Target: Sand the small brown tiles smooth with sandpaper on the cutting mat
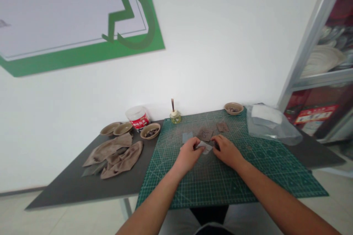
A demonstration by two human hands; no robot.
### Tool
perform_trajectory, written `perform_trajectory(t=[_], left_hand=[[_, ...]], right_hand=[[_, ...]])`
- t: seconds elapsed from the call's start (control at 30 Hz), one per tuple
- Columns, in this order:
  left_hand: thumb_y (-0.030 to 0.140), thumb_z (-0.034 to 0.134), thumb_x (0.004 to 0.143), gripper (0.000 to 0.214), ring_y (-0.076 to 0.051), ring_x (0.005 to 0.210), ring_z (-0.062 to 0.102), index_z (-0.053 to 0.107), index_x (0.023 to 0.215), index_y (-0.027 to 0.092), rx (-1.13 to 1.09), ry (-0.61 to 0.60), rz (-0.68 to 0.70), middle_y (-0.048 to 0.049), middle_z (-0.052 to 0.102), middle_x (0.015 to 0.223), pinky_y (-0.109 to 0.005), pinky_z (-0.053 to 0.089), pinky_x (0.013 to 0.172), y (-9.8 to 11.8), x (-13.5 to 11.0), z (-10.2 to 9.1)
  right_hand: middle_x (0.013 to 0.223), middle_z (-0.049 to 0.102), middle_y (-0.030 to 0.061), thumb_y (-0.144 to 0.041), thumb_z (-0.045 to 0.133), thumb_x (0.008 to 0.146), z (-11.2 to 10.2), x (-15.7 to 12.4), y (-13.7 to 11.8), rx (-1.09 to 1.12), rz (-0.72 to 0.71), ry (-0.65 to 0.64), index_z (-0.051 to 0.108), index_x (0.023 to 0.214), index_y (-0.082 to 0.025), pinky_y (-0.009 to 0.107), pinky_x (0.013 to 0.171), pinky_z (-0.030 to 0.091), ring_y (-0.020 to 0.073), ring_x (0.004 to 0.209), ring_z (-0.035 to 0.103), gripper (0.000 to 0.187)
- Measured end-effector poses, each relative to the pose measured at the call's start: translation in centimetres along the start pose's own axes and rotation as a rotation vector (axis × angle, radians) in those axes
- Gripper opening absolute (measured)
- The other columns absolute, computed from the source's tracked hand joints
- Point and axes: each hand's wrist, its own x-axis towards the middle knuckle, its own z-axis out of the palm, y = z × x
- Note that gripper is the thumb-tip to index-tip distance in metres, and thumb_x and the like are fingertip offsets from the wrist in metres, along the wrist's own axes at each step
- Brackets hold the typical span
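Note:
My left hand (190,152) is closed, its thumb and fingers pinching a small pale sheet (205,148) over the cutting mat (204,187). Just to the right of the sheet, my right hand (227,152) has its fingers curled down. Something dark shows beneath those fingers, too small and blurred to name. Beyond the hands lie a brown square piece (205,133) with dark lines on it, a smaller brown piece (222,127) and a grey-blue rectangle (187,137).
Left of the mat are crumpled brown cloths (121,159), a bowl of dark bits (150,131), more bowls (122,129) and a white tub (138,118). Along the back stand a small bottle (175,117) and another bowl (234,108). A clear plastic bag (271,130) lies right.

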Motion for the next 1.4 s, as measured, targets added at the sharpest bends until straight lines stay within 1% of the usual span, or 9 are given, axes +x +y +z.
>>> perform_trajectory(t=[0.2,0.5,0.67,0.77,0.83,0.87,1.0,1.17,1.4], left_hand=[[0.024,0.059,0.078,0.008,-0.018,0.083,0.061,0.065,0.083,0.021,-0.085,-0.003,0.033,-0.0003,0.068,0.085,-0.028,0.042,0.074,-0.6,-1.1,-0.4],[0.024,0.056,0.080,0.011,-0.018,0.084,0.060,0.066,0.082,0.021,-0.144,0.041,0.097,-0.0006,0.068,0.083,-0.028,0.043,0.077,-0.9,-1.4,-0.3],[0.032,0.049,0.088,0.017,-0.016,0.075,0.057,0.061,0.088,0.020,-0.136,0.309,0.051,0.0008,0.063,0.079,-0.026,0.042,0.069,-4.3,-0.5,-3.9],[0.029,0.048,0.087,0.015,-0.018,0.089,0.058,0.059,0.092,0.020,-0.026,0.464,0.034,-0.0019,0.064,0.091,-0.029,0.044,0.082,-7.7,0.5,-6.8],[0.024,0.048,0.083,0.016,-0.021,0.099,0.057,0.059,0.095,0.020,0.044,0.387,0.077,-0.0045,0.064,0.099,-0.034,0.043,0.091,-10.1,0.9,-7.9],[0.020,0.049,0.080,0.018,-0.022,0.102,0.057,0.060,0.095,0.021,0.074,0.261,0.118,-0.0048,0.065,0.101,-0.037,0.042,0.094,-11.3,1.0,-8.1],[0.009,0.052,0.064,0.037,-0.024,0.105,0.058,0.063,0.098,0.020,0.094,0.043,0.175,-0.0046,0.066,0.105,-0.039,0.042,0.098,-14.1,0.8,-7.7],[0.008,0.049,0.072,0.039,-0.026,0.112,0.054,0.060,0.106,0.022,0.098,0.101,0.203,-0.0052,0.062,0.114,-0.043,0.040,0.100,-12.2,-0.3,-6.9],[0.012,0.048,0.083,0.030,-0.022,0.103,0.058,0.059,0.109,0.023,-0.011,-0.017,0.329,-0.0048,0.064,0.106,-0.038,0.042,0.092,-6.6,-0.7,-5.4]], right_hand=[[0.096,0.059,0.0066,-0.013,0.056,0.081,0.1,-0.1,0.2,0.003,0.001,0.015,0.060,0.101,-0.019,0.033,0.083,0.044,0.0205,0.090,0.056,0.021],[0.095,0.060,0.0069,-0.012,0.056,0.079,0.1,-0.1,0.2,-0.016,0.008,0.003,0.060,0.099,-0.018,0.035,0.085,0.043,0.0216,0.092,0.056,0.021],[0.092,0.060,0.0059,-0.012,0.055,0.080,-0.2,-0.1,-0.1,0.005,0.032,0.035,0.060,0.096,-0.019,0.033,0.082,0.043,0.0204,0.088,0.056,0.018],[0.092,0.060,0.0056,-0.012,0.056,0.079,-0.3,0.0,-0.1,0.019,0.042,0.041,0.060,0.095,-0.019,0.032,0.080,0.044,0.0200,0.087,0.056,0.018],[0.091,0.060,0.0055,-0.012,0.056,0.079,-0.3,0.0,0.0,0.029,0.052,0.046,0.060,0.094,-0.019,0.032,0.081,0.044,0.0200,0.087,0.056,0.017],[0.091,0.061,0.0054,-0.013,0.056,0.079,-0.2,0.0,0.1,0.035,0.057,0.048,0.060,0.094,-0.019,0.032,0.081,0.044,0.0199,0.087,0.056,0.017],[0.090,0.061,0.0045,-0.013,0.057,0.079,-0.3,-0.1,0.0,0.058,0.068,0.051,0.060,0.095,-0.020,0.032,0.080,0.044,0.0192,0.085,0.057,0.018],[0.090,0.061,0.0034,-0.012,0.057,0.079,-0.7,-0.1,-0.6,0.127,0.084,0.075,0.061,0.097,-0.021,0.030,0.077,0.045,0.0171,0.080,0.058,0.020],[0.098,0.063,0.0046,-0.014,0.061,0.079,-1.3,-0.2,-0.8,0.133,0.081,-0.004,0.062,0.104,-0.022,0.032,0.085,0.045,0.0193,0.092,0.059,0.027]])
